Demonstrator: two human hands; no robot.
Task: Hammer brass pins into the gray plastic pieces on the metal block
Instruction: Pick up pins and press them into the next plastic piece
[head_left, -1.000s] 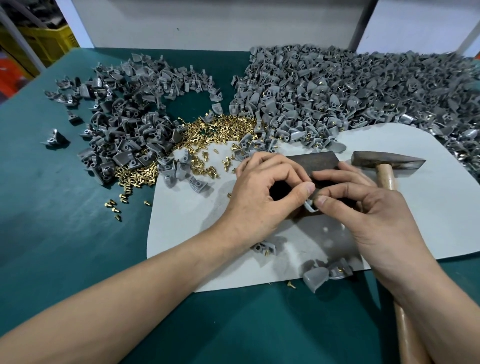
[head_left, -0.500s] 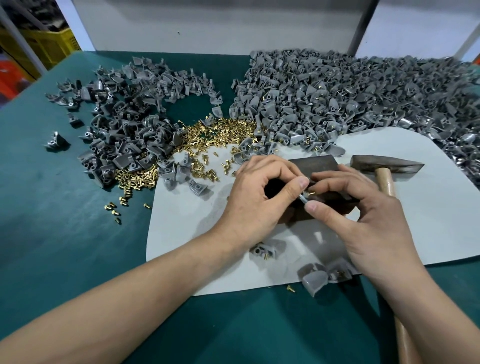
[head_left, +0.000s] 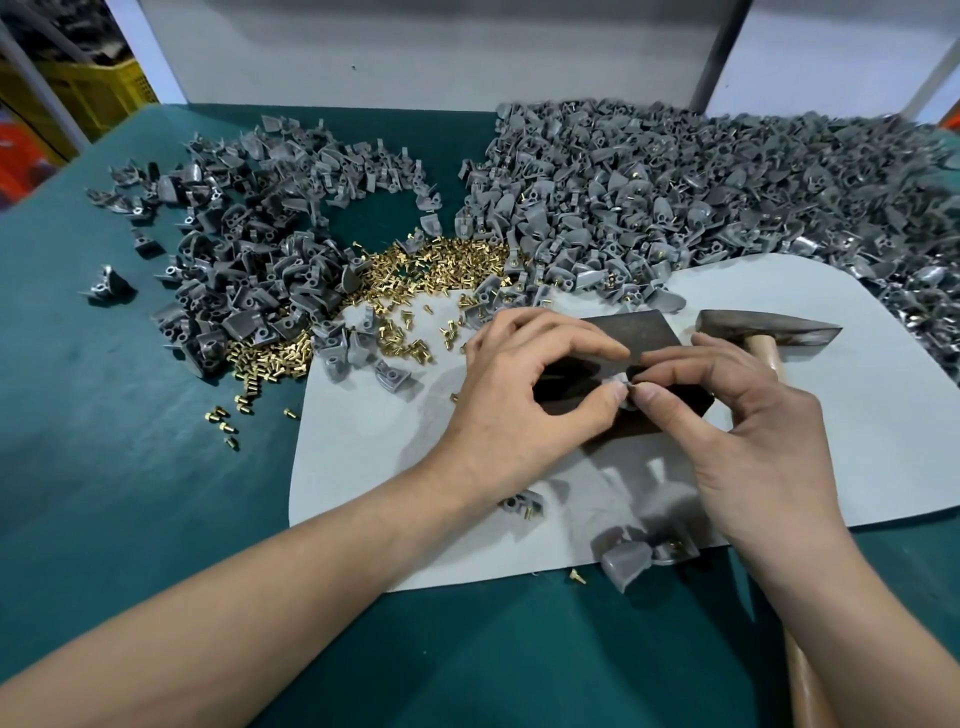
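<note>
1 gray piece (head_left: 620, 383) pinched by left hand (head_left: 524, 400) and right hand (head_left: 743, 436); 1 hammer (head_left: 769, 328).

Dark rectangular metal block (head_left: 636, 327) largely covered by left hand (head_left: 519, 400) and right hand (head_left: 748, 436). Small gray plastic piece (head_left: 618, 382) pinched between their fingertips, mostly hidden. Pale wooden hammer handle (head_left: 766, 353) runs beneath right forearm, cut by bottom edge.
</note>
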